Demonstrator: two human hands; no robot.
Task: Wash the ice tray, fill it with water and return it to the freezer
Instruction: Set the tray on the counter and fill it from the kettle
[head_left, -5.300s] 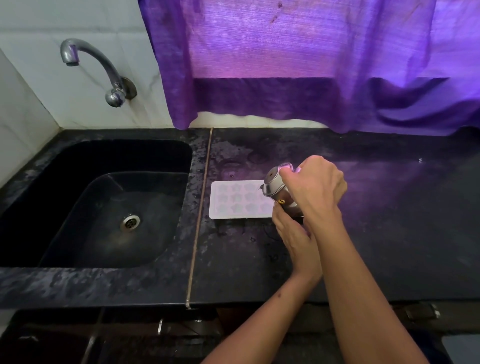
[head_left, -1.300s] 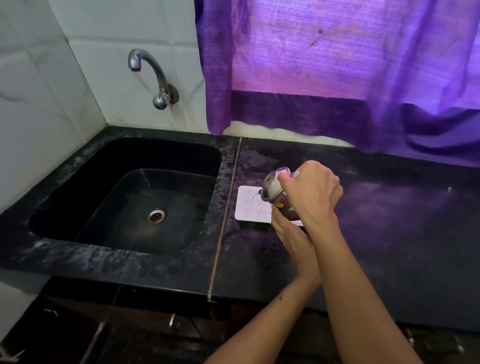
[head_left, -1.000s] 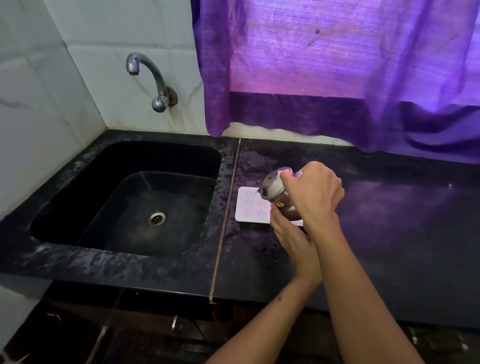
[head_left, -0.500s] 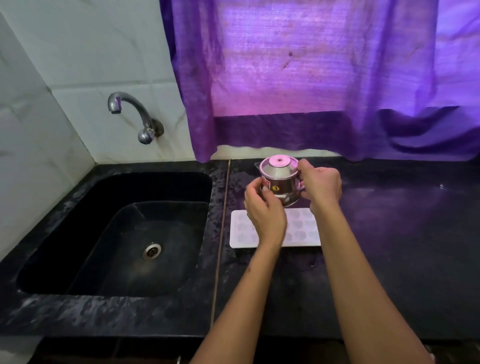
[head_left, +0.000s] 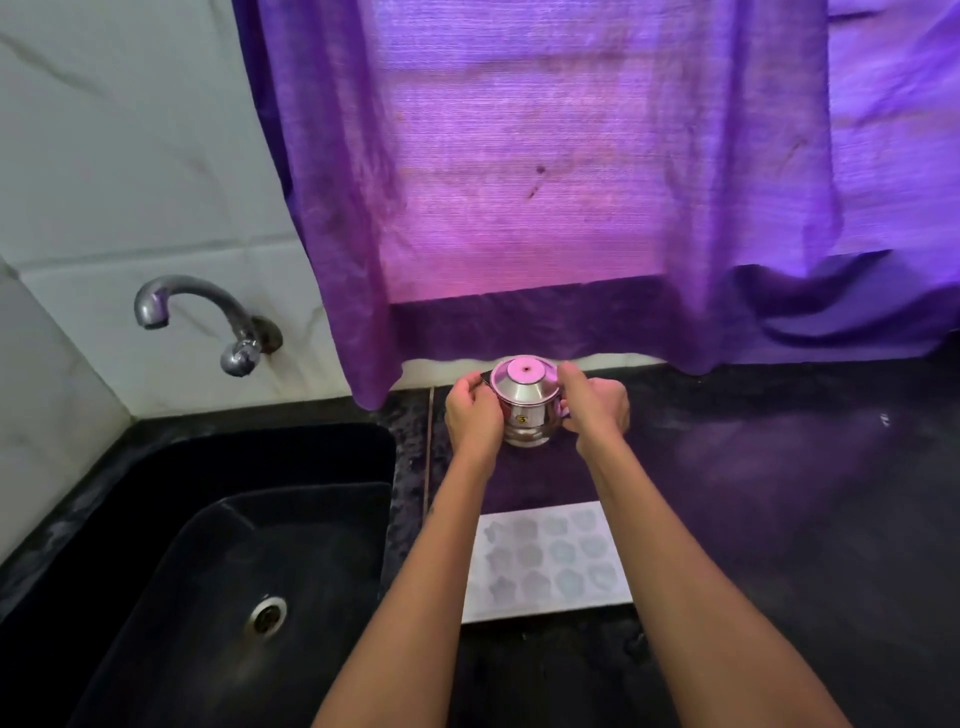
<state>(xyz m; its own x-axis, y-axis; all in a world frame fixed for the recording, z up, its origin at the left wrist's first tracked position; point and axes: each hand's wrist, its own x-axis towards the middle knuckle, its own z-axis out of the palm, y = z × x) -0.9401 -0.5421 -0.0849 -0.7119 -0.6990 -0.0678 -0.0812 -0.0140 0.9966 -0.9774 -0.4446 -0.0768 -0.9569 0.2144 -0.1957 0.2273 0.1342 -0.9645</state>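
The white ice tray (head_left: 550, 558) with flower-shaped cells lies flat on the black counter (head_left: 753, 493) between my forearms, just right of the sink. A small steel jug with a lid (head_left: 525, 402) stands upright at the back of the counter under the curtain's edge. My left hand (head_left: 472, 415) curls round the jug's left side. My right hand (head_left: 595, 405) grips its right side, at the handle. Part of the tray's left and right edges is hidden by my arms.
A black sink (head_left: 218, 545) with a steel drain (head_left: 267, 616) fills the left. A steel tap (head_left: 208, 317) juts from the white tiled wall above it. A purple curtain (head_left: 545, 182) hangs over the counter's back edge.
The jug went from tilted over the tray to upright, then moved away to the back of the counter. Both hands went with it, and the view tipped upward.
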